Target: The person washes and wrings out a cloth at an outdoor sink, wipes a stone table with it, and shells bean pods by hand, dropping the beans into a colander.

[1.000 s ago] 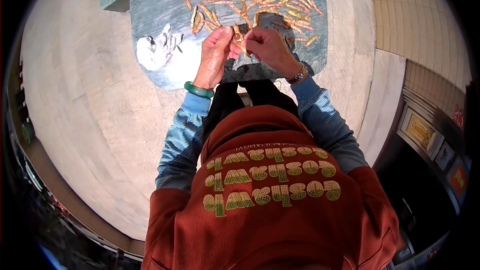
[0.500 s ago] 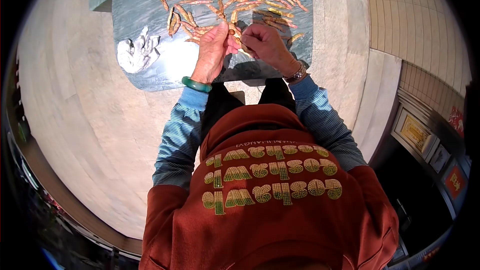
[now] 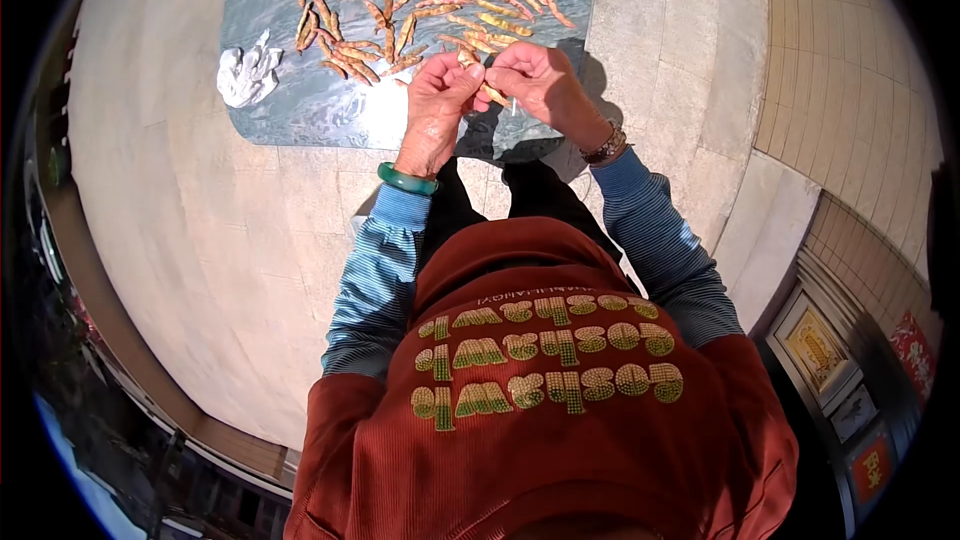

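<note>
Between left hand and right hand, over the near part of the surface, holding a bean pod pinched by the left thumb and fingers; curling the right fingers beside it, exact grip unclear.

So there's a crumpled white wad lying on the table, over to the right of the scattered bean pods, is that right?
Not quite: the side is wrong. The head view shows the crumpled white wad lying on the table, to the left of the scattered bean pods.
</note>
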`<state>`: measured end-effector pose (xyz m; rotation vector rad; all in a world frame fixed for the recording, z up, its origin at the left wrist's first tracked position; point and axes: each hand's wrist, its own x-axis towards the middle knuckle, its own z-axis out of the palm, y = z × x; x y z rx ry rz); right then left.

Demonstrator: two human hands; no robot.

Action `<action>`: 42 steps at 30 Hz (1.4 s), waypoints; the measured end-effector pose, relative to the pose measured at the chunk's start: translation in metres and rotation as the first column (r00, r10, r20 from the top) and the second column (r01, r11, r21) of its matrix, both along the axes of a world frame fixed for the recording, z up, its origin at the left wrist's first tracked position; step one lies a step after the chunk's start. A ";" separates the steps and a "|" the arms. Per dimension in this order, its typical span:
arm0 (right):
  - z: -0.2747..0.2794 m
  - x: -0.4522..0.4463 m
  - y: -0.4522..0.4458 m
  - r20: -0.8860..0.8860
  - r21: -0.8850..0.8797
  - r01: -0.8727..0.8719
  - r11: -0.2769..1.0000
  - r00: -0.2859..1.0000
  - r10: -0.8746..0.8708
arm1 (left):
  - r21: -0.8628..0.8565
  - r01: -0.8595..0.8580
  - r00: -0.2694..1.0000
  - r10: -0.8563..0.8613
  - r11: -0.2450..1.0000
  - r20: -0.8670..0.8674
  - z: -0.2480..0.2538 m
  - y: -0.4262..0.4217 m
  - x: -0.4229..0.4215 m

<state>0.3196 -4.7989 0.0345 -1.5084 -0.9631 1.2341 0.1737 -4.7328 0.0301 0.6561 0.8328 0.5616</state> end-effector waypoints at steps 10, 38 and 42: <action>0.014 0.014 0.017 0.089 0.014 0.039 0.999 0.995 -0.040 | 0.118 0.275 0.961 -0.268 0.954 -0.072 -0.001 0.007 0.008; 0.020 0.129 0.082 -0.541 -0.109 -0.391 0.914 0.795 0.276 | 0.092 -0.391 0.919 0.395 0.916 -0.023 0.024 0.000 0.128; 0.035 0.127 0.081 -0.573 -0.061 -0.414 0.908 0.759 0.308 | 0.081 -0.397 0.918 0.394 0.914 0.055 0.031 -0.004 0.125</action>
